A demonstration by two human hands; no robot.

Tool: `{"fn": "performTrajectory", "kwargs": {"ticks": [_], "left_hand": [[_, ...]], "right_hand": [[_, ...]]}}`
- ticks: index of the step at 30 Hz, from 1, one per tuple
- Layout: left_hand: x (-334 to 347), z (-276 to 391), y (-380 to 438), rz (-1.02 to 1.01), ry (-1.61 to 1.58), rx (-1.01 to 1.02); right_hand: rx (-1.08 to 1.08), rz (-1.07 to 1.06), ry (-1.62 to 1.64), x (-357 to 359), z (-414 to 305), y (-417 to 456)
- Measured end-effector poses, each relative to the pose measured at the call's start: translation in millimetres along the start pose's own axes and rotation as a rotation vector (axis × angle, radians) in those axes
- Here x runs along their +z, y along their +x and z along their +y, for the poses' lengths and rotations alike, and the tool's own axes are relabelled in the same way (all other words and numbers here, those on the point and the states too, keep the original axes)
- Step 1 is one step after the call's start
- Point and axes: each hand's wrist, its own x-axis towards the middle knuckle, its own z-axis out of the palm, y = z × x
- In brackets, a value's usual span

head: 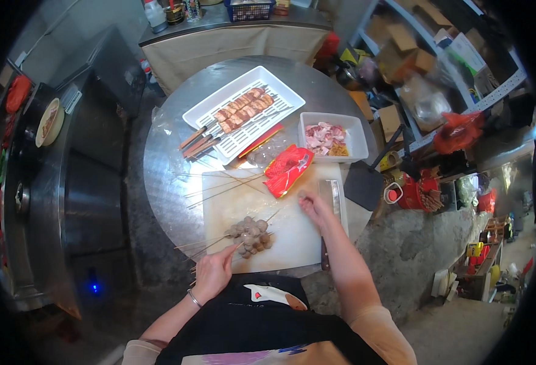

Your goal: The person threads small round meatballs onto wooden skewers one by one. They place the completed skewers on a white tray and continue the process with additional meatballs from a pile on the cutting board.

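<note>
My left hand (pixel 213 269) pinches a thin bamboo skewer at the near left edge of the white cutting board (pixel 291 246). Just beyond its fingertips lies a pile of grey-brown meatballs (pixel 249 232), several of them threaded on skewers. Over the board's right side, my right hand (pixel 312 207) holds a small greyish meatball (pixel 301 195) between thumb and fingers. A cleaver (pixel 331 196) lies along the right edge of the board, partly under my right forearm. Loose bamboo skewers (pixel 222 189) cross the far left part. An opened red plastic bag (pixel 288 171) rests at the board's far edge.
On the round metal table (pixel 167 150), a white slotted tray (pixel 245 132) holds meat skewers (pixel 245 109). Beside it stands a plastic tub (pixel 357 137) of raw sliced meat (pixel 325 138). A black flat-bladed tool (pixel 364 185) juts over the right edge. Loaded shelving (pixel 491 96) rises at right.
</note>
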Motion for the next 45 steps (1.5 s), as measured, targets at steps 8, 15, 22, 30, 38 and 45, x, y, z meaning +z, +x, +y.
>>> {"fn": "performTrajectory", "kwargs": {"ticks": [8, 15, 22, 30, 38, 45], "left_hand": [[2, 3, -9, -0.062, -0.046, 0.009], [-4, 3, -15, -0.054, -0.061, 0.046], [-5, -1, -21, -0.065, -0.028, 0.051], [-10, -4, -28, -0.079, 0.015, 0.063], [-8, -4, -38, -0.044, 0.107, 0.096], [8, -13, -43, -0.048, 0.052, 0.152]], "right_hand": [[0.188, -0.281, 0.387, 46, 29, -103], [0.085, -0.284, 0.274, 62, 31, -129], [0.051, -0.324, 0.162, 61, 32, -140], [0.027, -0.418, 0.106, 62, 30, -157], [0.089, -0.286, -0.137, 62, 38, -170], [0.23, -0.213, 0.07, 47, 73, -170]]}}
